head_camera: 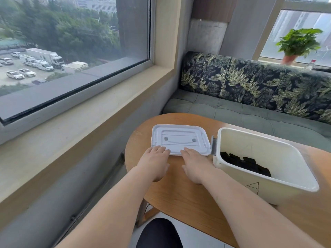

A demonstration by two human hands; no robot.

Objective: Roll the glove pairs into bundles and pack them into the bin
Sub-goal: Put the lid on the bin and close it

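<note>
Bare forearms (116,203) reach over the round wooden tabletop (179,196). The left hand (154,163) and right hand (195,165) lie flat with fingers straight, fingertips resting on the near edge of the white plastic lid (179,138), gripping nothing. Black rolled glove bundles (247,163) sit at the bottom of the cream plastic bin (259,145), just right of the lid. Packing looks finished. The next move is probably to grip the lid's edges, lift it across and seat it squarely on the bin.
</note>
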